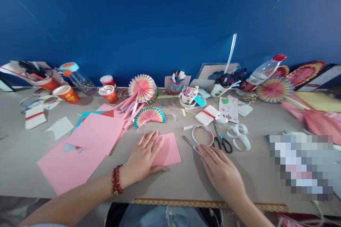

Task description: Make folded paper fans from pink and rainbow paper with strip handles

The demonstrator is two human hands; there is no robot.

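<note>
Laying flat and open, my left hand (144, 158) is on the small pink sheet (170, 149), which is on the table (181, 184) right in front of me. My fingers point up and away from me, and my thumb sticks out near the bottom edge of the sheet. A red bracelet (116, 180) goes around my left wrist. My right hand (222, 168) is palm down, with its fingers close together and touching a thin knife (189, 142). The end of the knife pokes out past my fingertips, toward the sheet. I cannot tell if I am gripping it, because my hand hides the rest. Just past those fingers is a tape ring (212, 137), and beside it are the scissors (220, 138) with black handles. Some white loops (247, 145) lie to the right of them. Over on the left, big pink paper (97, 131) lies in a pile, with little blue and red scraps (70, 147) on it. Past my left hand is a half fan (149, 115) with a blue edge, and behind it is a round fan (141, 88). At the back there is a blue wall (160, 25).
</note>
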